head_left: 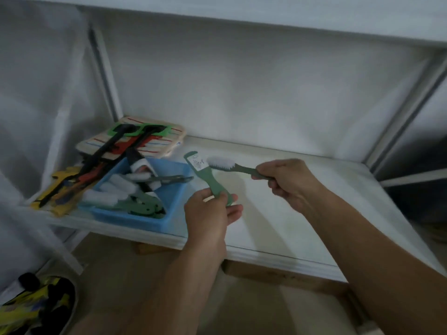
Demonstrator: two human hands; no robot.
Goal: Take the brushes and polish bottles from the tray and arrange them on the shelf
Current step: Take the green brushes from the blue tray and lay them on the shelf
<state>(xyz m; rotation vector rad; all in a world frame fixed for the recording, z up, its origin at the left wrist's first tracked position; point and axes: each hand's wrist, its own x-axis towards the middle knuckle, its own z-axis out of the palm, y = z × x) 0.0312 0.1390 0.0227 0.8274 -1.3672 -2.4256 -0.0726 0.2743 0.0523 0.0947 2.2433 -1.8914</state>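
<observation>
Two green brushes, one in each of my hands.
Left hand (pixel 212 209) fingers pinch the labelled brush (pixel 205 176); right hand (pixel 287 181) grips the white-bristled brush (pixel 232 165), beyond the blue tray (pixel 145 221).

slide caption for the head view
Each hand, left and right, holds a green brush over the shelf, beside the blue tray.

White label on green brush (pixel 198 168) bears handwriting, too blurred to read.
</observation>
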